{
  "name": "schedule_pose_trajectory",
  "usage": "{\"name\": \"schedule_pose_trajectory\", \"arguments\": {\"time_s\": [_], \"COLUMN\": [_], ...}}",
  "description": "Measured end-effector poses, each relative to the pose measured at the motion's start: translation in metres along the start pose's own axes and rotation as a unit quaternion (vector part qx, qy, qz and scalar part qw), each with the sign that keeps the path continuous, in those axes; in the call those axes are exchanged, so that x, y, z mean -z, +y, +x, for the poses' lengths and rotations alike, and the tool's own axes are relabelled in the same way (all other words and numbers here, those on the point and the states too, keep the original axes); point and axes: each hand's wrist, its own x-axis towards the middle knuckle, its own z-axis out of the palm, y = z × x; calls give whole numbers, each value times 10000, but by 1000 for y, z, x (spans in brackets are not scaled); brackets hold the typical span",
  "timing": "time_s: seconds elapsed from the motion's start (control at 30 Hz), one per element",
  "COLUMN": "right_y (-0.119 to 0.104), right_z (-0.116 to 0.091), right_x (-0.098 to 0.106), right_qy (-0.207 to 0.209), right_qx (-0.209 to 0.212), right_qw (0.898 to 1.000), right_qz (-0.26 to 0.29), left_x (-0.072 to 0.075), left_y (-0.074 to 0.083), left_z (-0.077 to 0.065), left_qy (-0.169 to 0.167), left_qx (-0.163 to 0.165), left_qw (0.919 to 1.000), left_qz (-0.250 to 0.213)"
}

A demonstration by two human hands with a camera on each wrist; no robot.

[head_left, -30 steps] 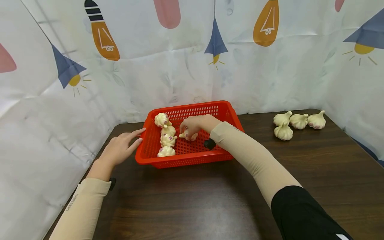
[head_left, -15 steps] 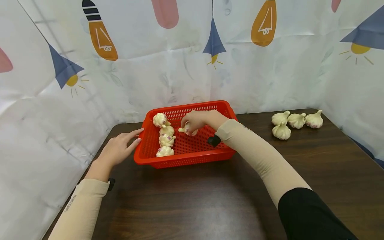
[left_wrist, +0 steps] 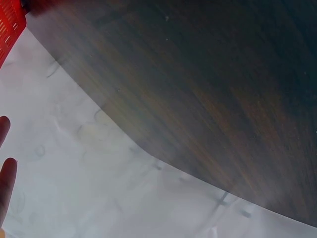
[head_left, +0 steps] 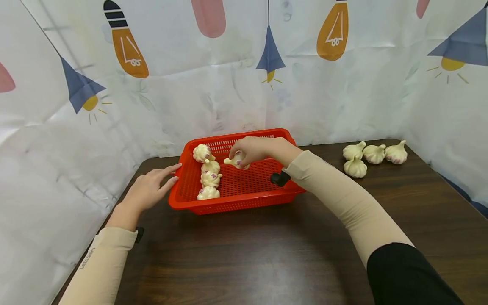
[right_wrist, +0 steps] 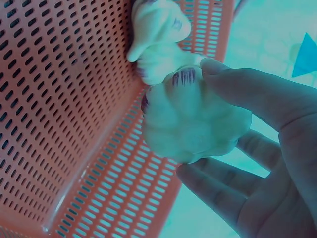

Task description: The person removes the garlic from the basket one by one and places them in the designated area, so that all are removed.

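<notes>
A garlic bulb (head_left: 237, 161) is grasped between the thumb and fingers of the right hand (head_left: 253, 148), over the middle of the red basket (head_left: 244, 201), which is set near the far edge of the surface (head_left: 244, 254). Because the bulb is rounded and pinched by its sides, it could be lost through a slight roll. The row of four bulbs (head_left: 210, 178) along the basket's left end could be disturbed if bumped by the held one. The right rim is crossed by the forearm; should it be caught by the black wrist device (head_left: 280, 178), the basket could be dragged, since only a light fingertip touch at the left rim is given by the left hand (head_left: 146, 190), its fingers extended and ungripping.
</notes>
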Motion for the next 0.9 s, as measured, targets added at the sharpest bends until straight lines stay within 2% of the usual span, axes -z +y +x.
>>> {"name": "schedule_pose_trajectory", "arguments": {"time_s": [0.2, 0.37, 0.57, 0.9], "right_y": [-4, -4, 0, 4], "right_z": [-14, -30, -49, -79], "right_x": [3, 5, 3, -5], "right_qy": [235, 613, 998, 1810], "right_qx": [249, 546, 875, 936], "right_qw": [9994, 9965, 9912, 9789], "right_qz": [31, 169, -20, -174], "left_x": [0, 0, 1, 1], "left_y": [1, 0, 0, 0], "left_z": [-2, -2, -2, -1], "left_qy": [-22, -15, -24, -20], "left_qx": [12, 12, 1, 0], "left_qw": [10000, 10000, 10000, 10000], "left_qz": [4, 30, 36, 68]}}
